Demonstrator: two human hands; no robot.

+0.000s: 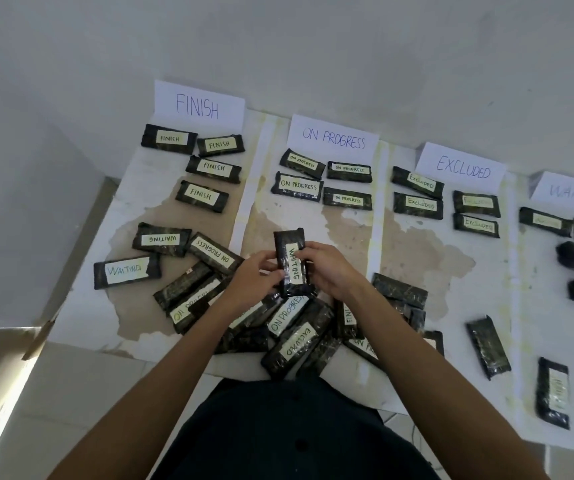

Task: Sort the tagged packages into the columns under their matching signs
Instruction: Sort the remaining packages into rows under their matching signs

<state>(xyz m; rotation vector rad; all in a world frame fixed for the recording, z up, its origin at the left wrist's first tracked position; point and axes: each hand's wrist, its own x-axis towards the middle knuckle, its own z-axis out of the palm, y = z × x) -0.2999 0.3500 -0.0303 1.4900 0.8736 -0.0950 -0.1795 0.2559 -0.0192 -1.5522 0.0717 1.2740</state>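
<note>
A black package tagged WAITING [291, 249] is held upright above the table's near middle. My left hand [252, 278] grips its lower left side and my right hand [328, 268] pinches its right edge. Beneath my hands lies a loose pile of tagged packages [292, 327], with ON PROGRESS and EXCLUDED tags showing. Paper signs stand at the back: FINISH [198, 105], ON PROGRESS [334, 138], EXCLUDED [463, 167] and WAITING [571, 192]. Rows of matching packages lie under each sign.
Loose packages lie at the left front, two tagged WAITING [126, 270] and one ON PROGRESS [215, 252]. More packages [488, 346] lie face down at the right front. White paper strips [244, 216] divide the columns. A white wall rises behind the table.
</note>
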